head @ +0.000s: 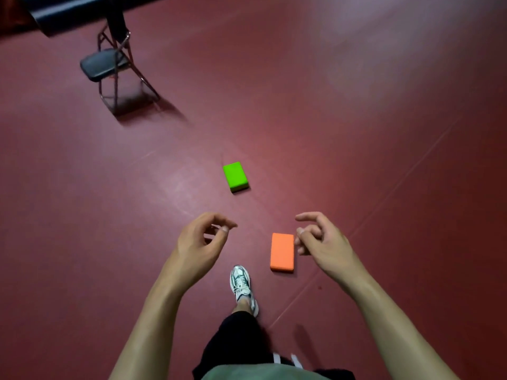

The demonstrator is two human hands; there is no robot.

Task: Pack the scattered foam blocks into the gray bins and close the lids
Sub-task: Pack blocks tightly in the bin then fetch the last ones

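Observation:
An orange foam block (282, 252) lies flat on the dark red floor, close in front of my foot. A green foam block (235, 176) lies farther out, near the middle of the view. My left hand (204, 237) hovers above the floor left of the orange block, fingers loosely curled and apart, holding nothing. My right hand (318, 237) hangs just right of the orange block, fingers spread and empty, fingertips overlapping the block's right edge in the image. No gray bin is in view.
A black folding chair (109, 64) stands at the far left, with a dark table edge (55, 15) behind it. My white sneaker (241, 281) is planted just left of the orange block. Floor seams (384, 196) run diagonally at the right.

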